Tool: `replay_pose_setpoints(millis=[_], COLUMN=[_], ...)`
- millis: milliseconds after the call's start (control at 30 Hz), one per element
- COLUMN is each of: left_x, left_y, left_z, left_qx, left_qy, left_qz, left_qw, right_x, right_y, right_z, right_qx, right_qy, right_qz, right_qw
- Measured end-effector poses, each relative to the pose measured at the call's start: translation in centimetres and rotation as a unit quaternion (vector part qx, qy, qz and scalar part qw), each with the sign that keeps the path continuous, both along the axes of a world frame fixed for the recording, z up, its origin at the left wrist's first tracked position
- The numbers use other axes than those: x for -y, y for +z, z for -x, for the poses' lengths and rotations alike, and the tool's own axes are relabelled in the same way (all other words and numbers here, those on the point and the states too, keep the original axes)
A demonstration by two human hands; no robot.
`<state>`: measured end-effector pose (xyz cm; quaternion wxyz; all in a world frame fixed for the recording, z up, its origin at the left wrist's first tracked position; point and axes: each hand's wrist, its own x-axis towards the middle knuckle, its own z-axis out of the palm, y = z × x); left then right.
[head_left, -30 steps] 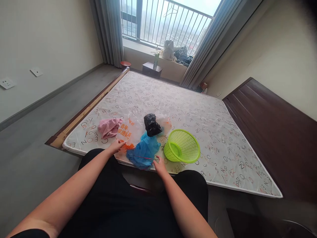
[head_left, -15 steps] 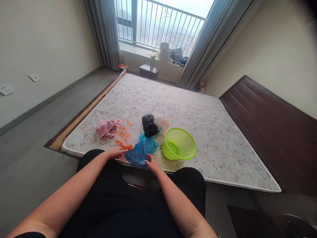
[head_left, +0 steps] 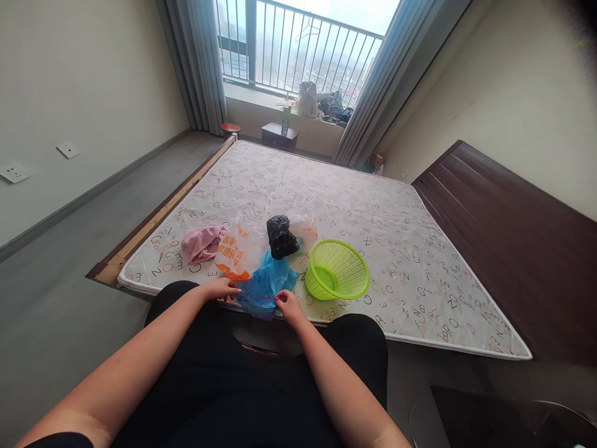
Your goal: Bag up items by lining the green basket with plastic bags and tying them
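Observation:
A crumpled blue plastic bag [head_left: 265, 287] lies at the mattress's near edge, between my hands. My right hand [head_left: 288, 306] is closed on a thin red string [head_left: 267, 298] that lies across the bag. My left hand [head_left: 222, 289] is at the bag's left side with its fingers bent together; what they hold, if anything, is too small to tell. Behind the blue bag sits a black plastic bag [head_left: 282, 237]. A clear bag with orange print [head_left: 234, 249] is to the left, beside a pink cloth [head_left: 202, 243]. The green basket [head_left: 339, 270] stands tilted on the right.
The patterned mattress [head_left: 410, 274] lies on a bed frame with a dark headboard [head_left: 508, 230] at right. Beyond it are a small dark table [head_left: 278, 135] with a bottle, a red stool [head_left: 231, 128], and bags [head_left: 308, 99] on the windowsill.
My right hand's fingers have closed on the red string, which now spans a shorter stretch over the blue bag. My left hand's fingers have drawn in slightly. The bags and basket stay in place.

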<state>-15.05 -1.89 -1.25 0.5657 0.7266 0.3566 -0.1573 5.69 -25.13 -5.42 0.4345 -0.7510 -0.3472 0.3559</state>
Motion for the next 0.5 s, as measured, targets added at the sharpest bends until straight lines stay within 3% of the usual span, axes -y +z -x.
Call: replay_pose_setpoints(millis=[67, 167, 267, 333, 433, 500], left_x=[0.5, 1.9, 3.8, 5.3, 7.8, 9.3], left_y=[0.5, 1.8, 3.9, 5.6, 8.0, 9.1], left_z=[-0.1, -0.5, -1.3, -1.8, -2.5, -2.8], left_qx=[0.008, 0.075, 0.147, 0.189, 0.265, 0.299], left_qy=[-0.018, 0.004, 0.018, 0.005, -0.022, -0.027], left_qz=[-0.007, -0.084, -0.162, -0.194, -0.248, -0.283], left_qw=[1.0, 0.994, 0.976, 0.963, 0.932, 0.911], right_x=[0.3, 1.3, 2.6, 3.2, 4.0, 4.5], right_y=[2.1, 5.8, 9.4, 11.7, 15.1, 17.4], right_z=[-0.2, -0.4, 0.0, 0.5, 1.2, 1.6], right_qx=[0.014, 0.104, 0.272, 0.328, 0.317, 0.255], right_qy=[-0.005, -0.015, -0.006, 0.009, 0.02, 0.031], right_qz=[-0.02, -0.067, -0.109, -0.12, -0.163, -0.205], right_qw=[1.0, 0.992, 0.956, 0.937, 0.934, 0.945])
